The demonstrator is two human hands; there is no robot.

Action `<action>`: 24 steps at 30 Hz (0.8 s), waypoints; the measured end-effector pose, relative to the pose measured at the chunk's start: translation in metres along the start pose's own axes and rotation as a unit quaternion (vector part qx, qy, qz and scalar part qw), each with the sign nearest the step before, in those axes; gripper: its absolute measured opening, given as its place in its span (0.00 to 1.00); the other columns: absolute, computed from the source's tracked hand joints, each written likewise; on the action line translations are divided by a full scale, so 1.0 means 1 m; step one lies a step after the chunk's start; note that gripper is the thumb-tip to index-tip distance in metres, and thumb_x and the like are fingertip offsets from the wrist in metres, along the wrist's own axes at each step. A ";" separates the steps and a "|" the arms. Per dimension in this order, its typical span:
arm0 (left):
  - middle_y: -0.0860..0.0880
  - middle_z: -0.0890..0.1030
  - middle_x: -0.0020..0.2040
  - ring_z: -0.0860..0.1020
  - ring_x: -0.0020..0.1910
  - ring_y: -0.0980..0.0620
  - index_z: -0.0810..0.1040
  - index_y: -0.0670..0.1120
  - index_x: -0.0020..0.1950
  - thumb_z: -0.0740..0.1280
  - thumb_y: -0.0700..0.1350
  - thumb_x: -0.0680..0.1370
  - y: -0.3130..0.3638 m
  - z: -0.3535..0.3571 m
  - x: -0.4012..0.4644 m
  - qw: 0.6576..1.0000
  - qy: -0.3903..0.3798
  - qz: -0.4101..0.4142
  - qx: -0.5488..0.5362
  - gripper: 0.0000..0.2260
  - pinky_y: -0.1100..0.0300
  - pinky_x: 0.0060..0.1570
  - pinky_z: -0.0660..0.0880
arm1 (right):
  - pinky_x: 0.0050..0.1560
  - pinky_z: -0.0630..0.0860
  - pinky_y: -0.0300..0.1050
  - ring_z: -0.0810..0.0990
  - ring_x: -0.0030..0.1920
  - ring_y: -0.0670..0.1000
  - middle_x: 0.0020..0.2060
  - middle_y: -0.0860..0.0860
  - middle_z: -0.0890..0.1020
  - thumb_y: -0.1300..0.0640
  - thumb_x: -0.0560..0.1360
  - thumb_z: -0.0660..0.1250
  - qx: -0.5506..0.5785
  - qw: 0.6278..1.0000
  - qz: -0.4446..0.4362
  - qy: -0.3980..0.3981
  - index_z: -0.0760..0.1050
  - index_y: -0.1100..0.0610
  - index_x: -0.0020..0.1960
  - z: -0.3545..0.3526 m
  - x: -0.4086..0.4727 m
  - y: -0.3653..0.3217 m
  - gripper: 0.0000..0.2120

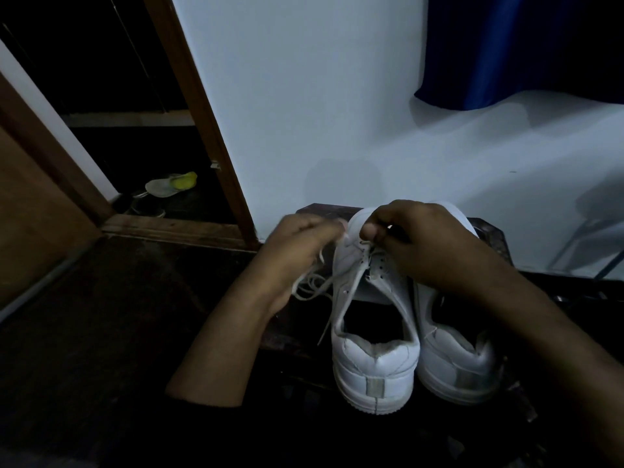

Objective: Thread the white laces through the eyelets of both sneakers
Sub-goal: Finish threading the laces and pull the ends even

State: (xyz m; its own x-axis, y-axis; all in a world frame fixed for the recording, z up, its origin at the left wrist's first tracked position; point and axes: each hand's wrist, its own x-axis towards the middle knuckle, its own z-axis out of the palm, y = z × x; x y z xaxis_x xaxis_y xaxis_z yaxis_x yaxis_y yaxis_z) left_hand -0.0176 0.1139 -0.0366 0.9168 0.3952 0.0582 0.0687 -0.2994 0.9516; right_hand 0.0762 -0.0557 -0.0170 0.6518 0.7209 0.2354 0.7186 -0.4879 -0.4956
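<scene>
Head view: left hand (300,244) pinches the thin white lace (312,282) beside the near white leather sneaker (371,319). Right hand (415,241), fingers curled, grips that sneaker's toe end. The second white sneaker (456,359) touches its right side.

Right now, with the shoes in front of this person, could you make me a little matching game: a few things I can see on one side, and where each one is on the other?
Things:
1. left hand
2. right hand
3. right sneaker
4. yellow and white object

Places:
A. on the dark floor beyond the wooden door frame
B. on the toe end of the left sneaker, by the front eyelets
C. beside the left sneaker, holding the loose white lace
D. heel toward the camera, partly under the right forearm

Pairs: 1-C, 2-B, 3-D, 4-A
</scene>
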 end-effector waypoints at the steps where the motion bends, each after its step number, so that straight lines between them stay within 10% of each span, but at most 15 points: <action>1: 0.49 0.82 0.37 0.81 0.37 0.56 0.82 0.44 0.36 0.68 0.50 0.81 0.002 -0.003 0.000 0.998 -0.008 -0.015 -0.062 0.16 0.69 0.34 0.74 | 0.39 0.67 0.25 0.79 0.43 0.44 0.42 0.44 0.83 0.43 0.82 0.59 0.016 1.000 0.019 0.008 0.83 0.50 0.47 -0.002 -0.001 -0.003 0.17; 5: 0.49 0.77 0.72 0.74 0.72 0.50 0.87 0.55 0.57 0.57 0.67 0.80 0.008 -0.002 -0.002 0.981 -0.067 -0.015 -0.180 0.25 0.47 0.73 0.70 | 0.43 0.73 0.37 0.81 0.39 0.39 0.37 0.44 0.85 0.33 0.80 0.48 0.172 0.982 0.076 0.028 0.85 0.49 0.42 -0.002 -0.002 -0.014 0.31; 8: 0.53 0.68 0.79 0.65 0.79 0.53 0.84 0.63 0.61 0.53 0.69 0.79 0.011 0.010 -0.004 0.979 -0.078 0.018 -0.188 0.24 0.45 0.79 0.61 | 0.43 0.75 0.31 0.82 0.42 0.35 0.40 0.42 0.86 0.35 0.80 0.51 0.283 0.955 0.084 -0.011 0.84 0.49 0.45 0.002 -0.005 -0.021 0.28; 11: 0.54 0.74 0.75 0.67 0.78 0.54 0.70 0.63 0.76 0.56 0.73 0.77 0.013 0.016 -0.006 0.978 -0.104 0.027 -0.176 0.31 0.44 0.79 0.61 | 0.49 0.78 0.36 0.85 0.47 0.45 0.44 0.50 0.87 0.42 0.82 0.58 0.409 0.907 0.064 -0.075 0.83 0.59 0.48 0.005 -0.008 -0.023 0.24; 15: 0.70 0.83 0.46 0.79 0.54 0.73 0.55 0.62 0.82 0.46 0.69 0.78 0.013 0.019 0.000 0.980 -0.076 0.034 -0.182 0.33 0.59 0.65 0.73 | 0.52 0.76 0.46 0.81 0.44 0.51 0.40 0.58 0.82 0.45 0.80 0.62 0.469 0.881 0.039 -0.054 0.79 0.62 0.43 0.003 -0.008 -0.020 0.21; 19: 0.50 0.70 0.78 0.69 0.77 0.52 0.56 0.61 0.82 0.54 0.69 0.80 0.017 0.021 0.001 0.958 -0.013 0.010 -0.286 0.32 0.49 0.73 0.70 | 0.53 0.77 0.45 0.81 0.45 0.51 0.40 0.54 0.81 0.47 0.79 0.61 0.556 0.829 0.016 -0.057 0.79 0.55 0.38 -0.003 -0.007 -0.020 0.17; 24: 0.40 0.83 0.64 0.81 0.65 0.41 0.67 0.54 0.77 0.61 0.63 0.81 0.015 0.004 0.009 0.869 0.127 -0.019 -0.478 0.26 0.39 0.71 0.72 | 0.57 0.71 0.55 0.76 0.47 0.57 0.39 0.54 0.79 0.40 0.80 0.56 0.518 0.855 0.015 -0.018 0.71 0.53 0.35 -0.010 -0.005 -0.015 0.22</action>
State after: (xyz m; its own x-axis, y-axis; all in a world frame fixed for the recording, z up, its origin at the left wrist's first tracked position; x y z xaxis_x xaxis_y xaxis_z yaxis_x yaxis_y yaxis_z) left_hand -0.0065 0.1100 -0.0229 0.7956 0.6051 -0.0297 -0.3728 0.5276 0.7633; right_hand 0.0646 -0.0565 -0.0021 0.6454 0.7390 0.1933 0.0895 0.1782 -0.9799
